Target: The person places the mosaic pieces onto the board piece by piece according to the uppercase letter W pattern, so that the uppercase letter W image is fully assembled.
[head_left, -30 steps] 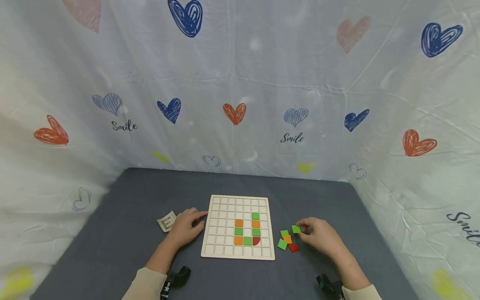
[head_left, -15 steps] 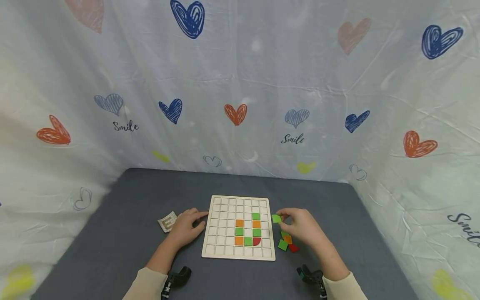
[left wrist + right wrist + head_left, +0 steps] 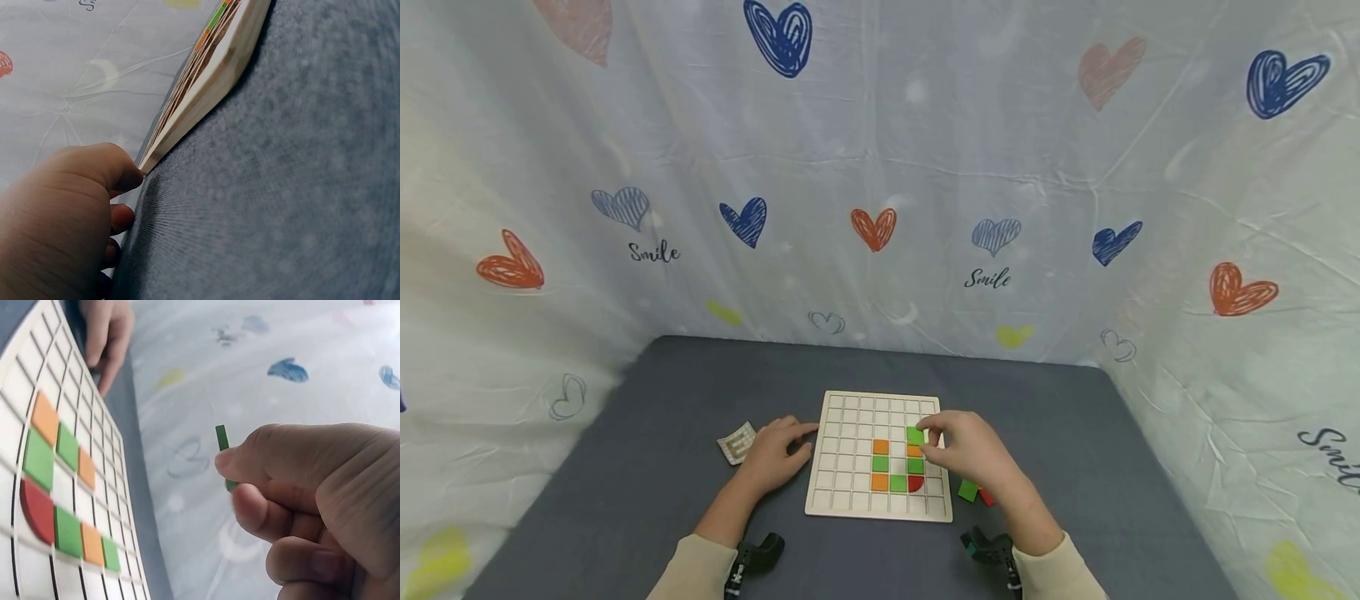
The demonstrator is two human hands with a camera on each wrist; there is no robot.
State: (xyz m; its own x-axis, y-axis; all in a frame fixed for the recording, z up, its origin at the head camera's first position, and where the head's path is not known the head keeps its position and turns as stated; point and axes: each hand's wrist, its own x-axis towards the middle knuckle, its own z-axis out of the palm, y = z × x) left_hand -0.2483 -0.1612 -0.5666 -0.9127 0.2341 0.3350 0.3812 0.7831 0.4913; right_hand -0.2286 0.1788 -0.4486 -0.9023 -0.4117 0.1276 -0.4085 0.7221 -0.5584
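Note:
My right hand (image 3: 966,446) is over the right part of the board and pinches a thin green square tile (image 3: 222,439) between thumb and forefinger, seen edge-on in the right wrist view. Under it lies the pale wooden grid board (image 3: 842,417). Set in its squares are several green and orange tiles and a red tile (image 3: 915,483) with one rounded corner. My left hand (image 3: 775,450) rests on the table to the left, its extended forefinger touching the board's left edge. In the left wrist view its fingertip meets the board's corner (image 3: 150,164).
Beside the board's right edge lie loose tiles, a green one (image 3: 967,490) and a red one (image 3: 987,497) among them, partly hidden by my right arm. A small patterned card (image 3: 736,442) lies left of my left hand. A heart-print curtain (image 3: 880,167) surrounds the dark table (image 3: 752,367).
My right hand has carried the green tile leftward from beside the loose tiles to above the board's right columns. The left hand stays at the board's edge.

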